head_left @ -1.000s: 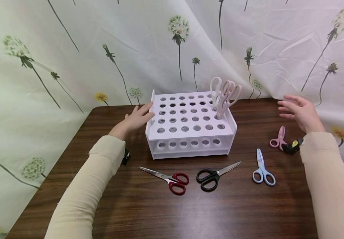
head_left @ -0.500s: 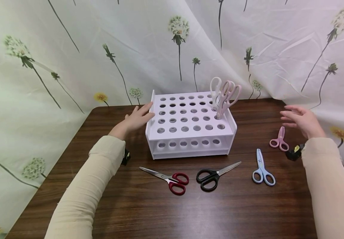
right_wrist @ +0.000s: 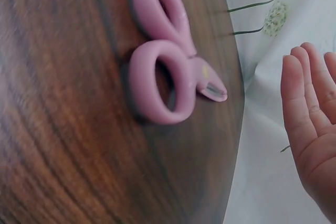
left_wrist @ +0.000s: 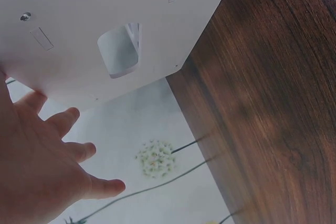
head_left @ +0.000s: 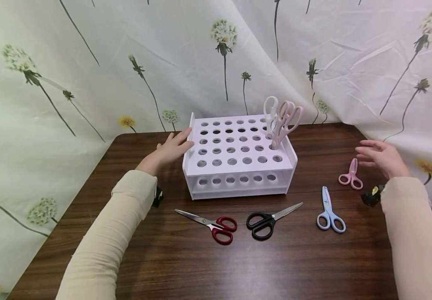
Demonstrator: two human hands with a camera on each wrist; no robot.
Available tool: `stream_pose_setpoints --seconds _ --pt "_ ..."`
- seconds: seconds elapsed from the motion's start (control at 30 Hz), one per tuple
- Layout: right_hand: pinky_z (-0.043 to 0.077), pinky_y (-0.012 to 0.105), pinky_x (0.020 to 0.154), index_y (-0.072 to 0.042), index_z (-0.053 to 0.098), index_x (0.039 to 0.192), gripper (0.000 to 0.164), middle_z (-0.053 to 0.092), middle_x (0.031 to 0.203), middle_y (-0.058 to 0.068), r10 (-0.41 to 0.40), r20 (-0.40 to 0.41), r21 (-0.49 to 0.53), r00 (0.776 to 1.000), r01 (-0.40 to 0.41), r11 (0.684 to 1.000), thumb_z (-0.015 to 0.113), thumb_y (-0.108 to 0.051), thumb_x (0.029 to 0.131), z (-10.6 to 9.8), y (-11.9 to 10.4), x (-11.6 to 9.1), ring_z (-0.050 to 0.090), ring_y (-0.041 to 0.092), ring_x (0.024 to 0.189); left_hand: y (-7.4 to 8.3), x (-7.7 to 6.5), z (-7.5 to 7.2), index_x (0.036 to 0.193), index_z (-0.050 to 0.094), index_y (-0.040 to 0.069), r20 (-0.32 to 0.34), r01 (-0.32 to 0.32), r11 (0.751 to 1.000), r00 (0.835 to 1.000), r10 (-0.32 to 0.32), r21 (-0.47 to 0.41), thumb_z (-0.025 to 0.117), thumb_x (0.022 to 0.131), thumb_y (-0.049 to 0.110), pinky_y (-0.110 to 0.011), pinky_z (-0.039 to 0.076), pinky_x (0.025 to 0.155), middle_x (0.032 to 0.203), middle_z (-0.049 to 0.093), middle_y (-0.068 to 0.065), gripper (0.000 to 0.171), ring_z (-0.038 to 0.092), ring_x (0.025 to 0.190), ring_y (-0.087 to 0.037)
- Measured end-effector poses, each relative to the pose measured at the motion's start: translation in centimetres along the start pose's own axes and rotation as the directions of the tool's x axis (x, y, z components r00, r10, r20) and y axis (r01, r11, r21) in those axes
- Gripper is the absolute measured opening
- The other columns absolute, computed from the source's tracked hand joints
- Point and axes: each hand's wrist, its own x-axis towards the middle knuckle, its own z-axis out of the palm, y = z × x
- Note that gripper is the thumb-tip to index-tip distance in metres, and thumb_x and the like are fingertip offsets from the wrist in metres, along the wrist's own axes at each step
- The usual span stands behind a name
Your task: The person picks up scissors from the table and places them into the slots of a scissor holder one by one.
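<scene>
My left hand (head_left: 169,149) rests with spread fingers at the left side of a white rack (head_left: 223,167) full of round holes. In the left wrist view the rack's side panel (left_wrist: 157,35) has an oblong cutout, and the fingertips reach its edge. My right hand (head_left: 383,158) hovers at the table's right, fingers extended and holding nothing. Just left of it lies a small pair of pink scissors (head_left: 351,177), its loops large in the right wrist view. White scissors (head_left: 271,106) and pale pink scissors (head_left: 285,125) stand handles up in the rack's right holes.
On the brown table (head_left: 261,271), red-handled scissors (head_left: 221,227) and black-handled scissors (head_left: 262,225) lie in front of the rack. Light blue scissors (head_left: 328,212) lie to the right. A flower-printed white curtain (head_left: 193,62) hangs behind the table.
My right hand has come down and slightly toward me, to beside the small pink scissors. The left hand, the rack and all the scissors have stayed where they were.
</scene>
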Motion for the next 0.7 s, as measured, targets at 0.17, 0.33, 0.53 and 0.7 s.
stream_pose_setpoints --seconds 0.17,0.33,0.53,0.7 --pt "0.052 0.027 0.067 -0.024 0.057 0.100 0.016 0.066 0.088 -0.012 0.033 0.016 0.026 0.999 -0.033 0.999 0.065 -0.018 0.087 0.9 -0.8 -1.2 0.065 0.010 0.080 0.0 0.0 0.0 0.149 0.005 0.028 0.003 0.001 1.000 1.000 -0.001 0.004 0.030 0.097 0.047 -0.063 -0.014 0.097 0.154 0.003 -0.002 0.061 -0.016 0.135 -0.031" --pt "0.053 0.027 0.066 -0.022 0.059 0.096 0.013 0.068 0.085 -0.008 0.046 0.034 0.082 0.998 -0.048 0.995 0.063 -0.013 0.088 0.9 -0.2 -1.5 0.065 0.011 0.078 0.0 0.0 0.0 0.150 0.006 0.027 0.003 -0.001 1.000 1.000 0.001 0.002 0.030 0.097 0.047 -0.063 -0.013 0.097 0.154 0.003 -0.003 0.061 -0.016 0.135 -0.031" --pt "0.052 0.026 0.063 -0.022 0.056 0.094 0.014 0.067 0.083 -0.008 0.037 0.056 0.064 0.998 -0.041 0.997 0.060 -0.010 0.090 0.9 0.0 -1.9 0.064 0.008 0.076 0.0 0.0 0.0 0.149 0.006 0.028 0.004 -0.001 1.000 1.000 0.001 0.008 0.029 0.097 0.047 -0.063 -0.013 0.097 0.154 0.004 -0.003 0.061 -0.016 0.135 -0.031" --pt "0.053 0.027 0.063 -0.019 0.055 0.098 0.015 0.067 0.084 -0.009 0.018 0.075 0.007 0.997 -0.018 1.000 0.060 -0.008 0.089 0.5 1.0 -1.6 0.064 0.009 0.075 0.0 0.0 0.0 0.149 0.005 0.028 0.005 -0.002 1.000 1.000 0.002 0.007 0.029 0.097 0.047 -0.062 -0.014 0.097 0.154 0.003 -0.002 0.061 -0.016 0.135 -0.030"
